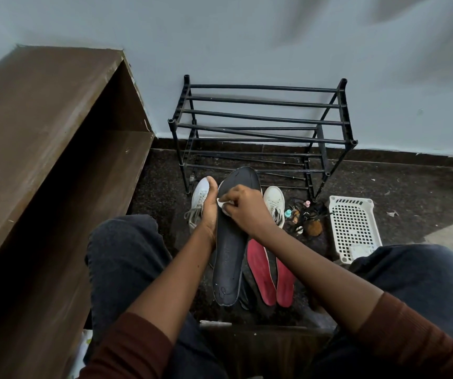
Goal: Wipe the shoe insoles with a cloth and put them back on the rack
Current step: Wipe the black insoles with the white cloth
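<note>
I read the left hand point(210, 212) as gripping the dark grey insole point(229, 247) by its left edge. The thumb points up along the rim and the fingers are hidden behind it. The insole is held above the floor between the knees, toe end toward the black shoe rack point(261, 116) and heel end toward me.

The right hand point(243, 207) is curled, pinching a white cloth point(223, 205) and pressing it on the insole's upper half, just right of the left thumb. Only a small corner of cloth shows; the rest is balled under the fingers.

Two red insoles point(261, 272) lie side by side on the dark floor, their top ends covered by my right forearm. A dark shape beside the grey insole's heel is hard to make out (maybe a second insole, I can't tell).

Two white sneakers point(274, 199) sit in front of the rack, the left one half behind the left hand. Small clutter point(304, 217) lies between the right sneaker and a white plastic basket point(352, 225), whose near end the knee cuts off.
</note>
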### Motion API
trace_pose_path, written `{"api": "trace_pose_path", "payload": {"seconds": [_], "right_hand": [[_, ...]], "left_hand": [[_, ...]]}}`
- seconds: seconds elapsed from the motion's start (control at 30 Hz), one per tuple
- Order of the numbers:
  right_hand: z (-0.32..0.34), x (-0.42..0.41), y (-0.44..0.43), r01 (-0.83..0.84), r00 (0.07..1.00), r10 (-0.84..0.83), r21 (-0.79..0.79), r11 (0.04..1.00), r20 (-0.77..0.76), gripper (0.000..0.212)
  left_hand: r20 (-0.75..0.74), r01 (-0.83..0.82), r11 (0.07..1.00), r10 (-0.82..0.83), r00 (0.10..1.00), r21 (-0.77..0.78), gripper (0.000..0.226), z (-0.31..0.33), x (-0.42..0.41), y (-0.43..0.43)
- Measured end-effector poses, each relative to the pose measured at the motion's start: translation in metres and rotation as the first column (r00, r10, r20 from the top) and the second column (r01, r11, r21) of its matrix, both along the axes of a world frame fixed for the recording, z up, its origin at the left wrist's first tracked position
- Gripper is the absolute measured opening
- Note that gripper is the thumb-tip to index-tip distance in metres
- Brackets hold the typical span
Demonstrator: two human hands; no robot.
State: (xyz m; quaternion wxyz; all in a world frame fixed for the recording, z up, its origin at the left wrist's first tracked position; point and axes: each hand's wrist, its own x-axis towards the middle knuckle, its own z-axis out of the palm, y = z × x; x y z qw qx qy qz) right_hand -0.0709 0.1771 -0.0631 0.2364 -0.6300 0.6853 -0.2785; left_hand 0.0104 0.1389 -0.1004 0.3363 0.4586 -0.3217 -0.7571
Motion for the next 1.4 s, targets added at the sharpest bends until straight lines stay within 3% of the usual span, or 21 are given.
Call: {"api": "trace_pose_path", "payload": {"seconds": [0.07,0.17,0.33,0.53,0.83,1.17,1.4], "right_hand": [[0.0,-0.003,-0.009,-0.007,0.997,0.005,-0.022,1.0,-0.072,0.023],[0.004,-0.013,-0.026,0.042,0.991,-0.05,-0.064,0.997,-0.123,0.022],[0.004,-0.041,-0.048,0.172,0.973,-0.175,-0.037,0.984,-0.15,0.025],[0.002,-0.043,-0.034,0.171,0.981,-0.166,0.044,0.984,-0.104,0.025],[-0.016,-0.006,0.019,0.086,0.985,-0.071,0.088,0.992,-0.158,0.025],[0.003,-0.035,-0.035,0.297,0.951,-0.302,-0.068,0.952,-0.063,0.023],[0.004,-0.031,-0.031,0.305,0.951,-0.307,0.059,0.95,0.021,0.025]], "left_hand": [[-0.077,-0.08,0.994,0.086,0.993,0.08,0.053,0.007,-0.002,0.003],[-0.278,-0.032,0.988,0.074,0.958,0.153,0.069,0.02,-0.004,0.009],[-0.346,0.038,0.987,0.019,0.938,0.157,0.079,0.025,-0.005,0.015],[-0.335,0.019,0.989,0.032,0.942,0.149,0.075,0.019,-0.004,0.013],[-0.159,-0.045,0.997,0.054,0.986,0.057,0.06,0.004,0.003,0.0],[-0.239,-0.003,0.995,0.028,0.971,0.104,0.073,0.005,0.008,-0.005],[-0.225,-0.028,0.995,0.05,0.973,0.1,0.069,-0.001,0.011,-0.011]]}}
